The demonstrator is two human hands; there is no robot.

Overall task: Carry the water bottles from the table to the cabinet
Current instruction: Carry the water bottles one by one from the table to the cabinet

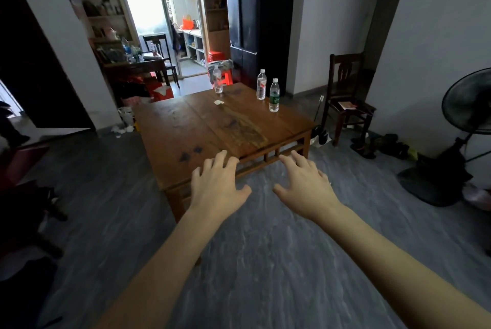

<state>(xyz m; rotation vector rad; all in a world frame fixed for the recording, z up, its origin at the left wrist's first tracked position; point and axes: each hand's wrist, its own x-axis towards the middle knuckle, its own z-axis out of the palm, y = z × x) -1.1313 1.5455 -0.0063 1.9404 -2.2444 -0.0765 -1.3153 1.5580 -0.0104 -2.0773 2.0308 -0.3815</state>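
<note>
Two bare forearms reach forward over the grey floor (265, 262), palms down. The left hand (219, 185) has its grip released, fingers spread, hanging above the near corner of the wooden surface (186, 132). The right hand (305, 185) is likewise released and empty, just beside that near edge, over the floor. All three water bottles stand upright at the far end of the surface, well apart from both hands: a red-labelled bottle (261, 84) and a green-labelled bottle (274, 95) close together on the right, and a third bottle (218, 79) to the left near the far edge. A small white scrap (219, 102) lies near it. A dark chair (346, 95) stands to the right
</note>
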